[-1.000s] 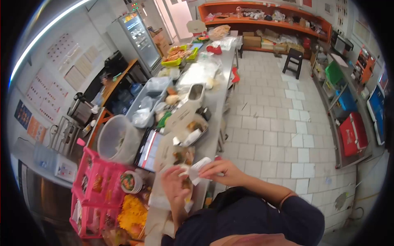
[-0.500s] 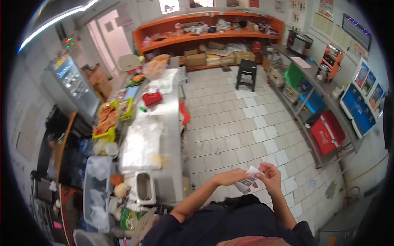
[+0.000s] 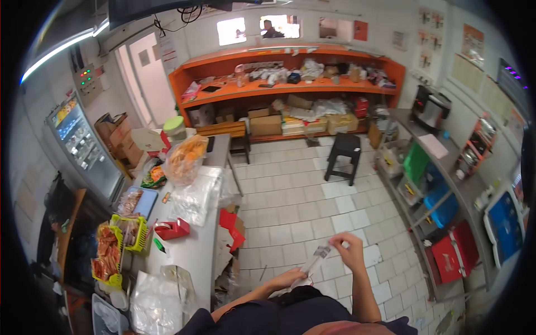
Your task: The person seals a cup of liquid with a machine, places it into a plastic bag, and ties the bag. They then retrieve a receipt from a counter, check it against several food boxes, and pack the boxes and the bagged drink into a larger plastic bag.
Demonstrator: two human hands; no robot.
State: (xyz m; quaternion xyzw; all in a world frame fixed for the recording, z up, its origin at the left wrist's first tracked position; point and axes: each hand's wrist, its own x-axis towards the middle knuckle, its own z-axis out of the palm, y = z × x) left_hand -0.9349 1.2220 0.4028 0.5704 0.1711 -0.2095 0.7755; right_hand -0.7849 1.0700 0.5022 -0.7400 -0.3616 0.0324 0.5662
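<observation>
A white paper strip (image 3: 317, 259) with dark print, perhaps labels, stretches at a slant between my hands in front of my body. Its lower end is gripped by my left hand (image 3: 290, 277), whose fingers are closed near my waist. Higher and to the right, my right hand (image 3: 348, 252) pinches the upper end between thumb and fingertips. More pale material shows just below the left hand, partly hidden by my clothing. The print is too small to read.
On my left runs a metal table (image 3: 202, 245) with yellow baskets (image 3: 107, 252), a red tape dispenser (image 3: 172, 229) and clear plastic bags (image 3: 195, 195). A black stool (image 3: 342, 151) stands ahead on the tiled floor. A shelf rack with a red box (image 3: 453, 252) lines the right.
The view has moved forward past the table. My hands have drawn apart, and the paper, bunched between them before, now extends as a strip. My left hand is lower.
</observation>
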